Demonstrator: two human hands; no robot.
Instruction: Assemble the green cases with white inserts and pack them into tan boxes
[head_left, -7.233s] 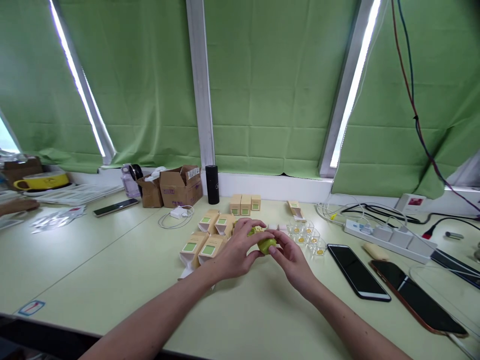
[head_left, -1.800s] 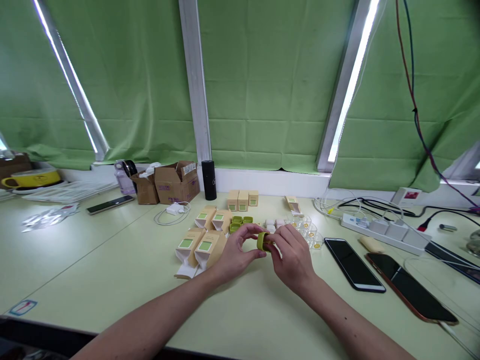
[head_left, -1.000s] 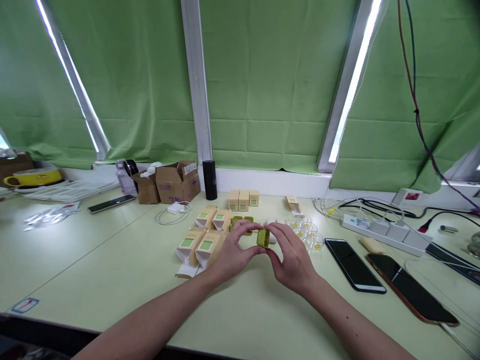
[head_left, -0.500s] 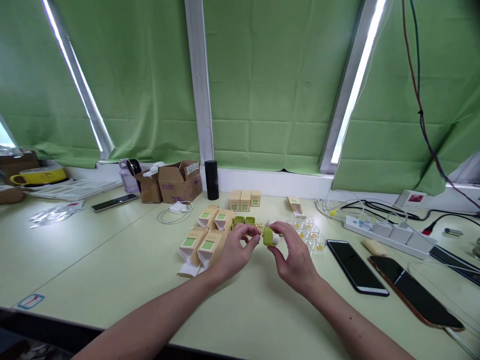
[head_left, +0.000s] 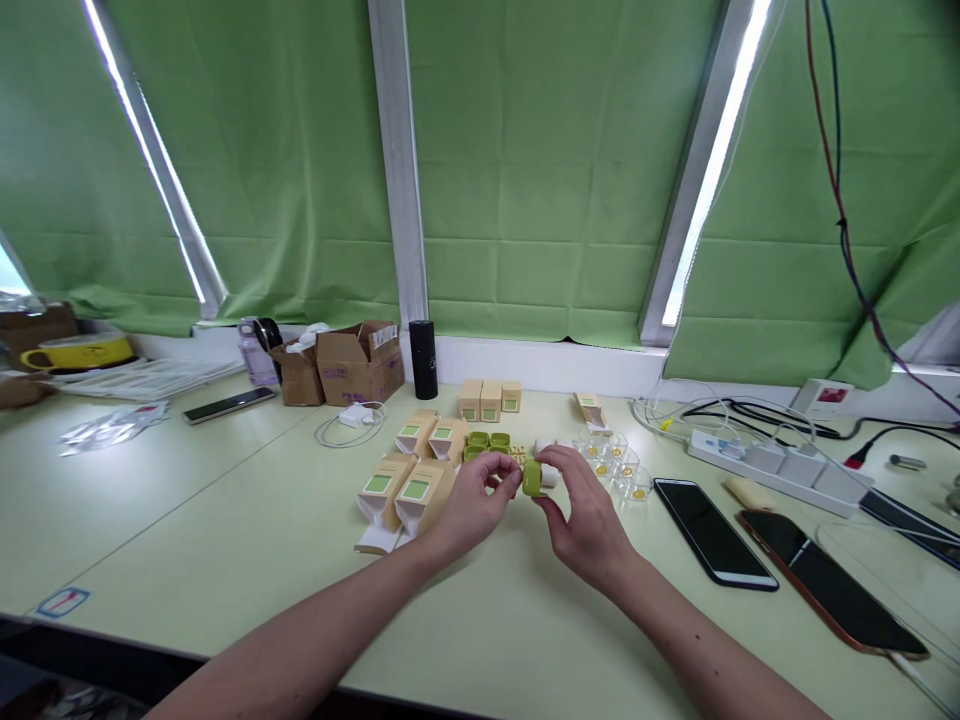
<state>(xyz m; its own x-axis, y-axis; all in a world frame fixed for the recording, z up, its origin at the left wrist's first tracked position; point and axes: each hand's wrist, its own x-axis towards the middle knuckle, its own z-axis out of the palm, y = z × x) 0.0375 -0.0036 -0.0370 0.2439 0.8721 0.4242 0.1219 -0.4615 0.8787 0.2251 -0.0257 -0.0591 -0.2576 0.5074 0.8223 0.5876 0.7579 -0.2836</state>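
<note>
Between the thumb and fingers of my right hand [head_left: 589,515] is a small square green plastic piece [head_left: 532,478], turned on its side, with a white part showing on its right. My left hand [head_left: 478,505] is pinched closed at the green piece's left side; whatever its fingertips hold is hidden. Behind my left hand stand several similar green cups [head_left: 499,440], with tiny yellowish pieces [head_left: 518,453] beside them. To the left, open cardboard boxes [head_left: 424,488] with green labels lie in a group. Clear cups [head_left: 617,452] with yellow centres sit right of my right hand.
Small closed boxes [head_left: 490,402] stand at the back near a black cylinder [head_left: 424,360]. Another small carton [head_left: 591,412] lies to their right. Phones [head_left: 715,533] and a power strip [head_left: 776,470] with cables occupy the right side. A brown carton [head_left: 360,365] stands at the back left.
My right hand has brought the green piece slightly left, closer to the fingertips of my left hand. The boxes and cups on the table stay where they were.
</note>
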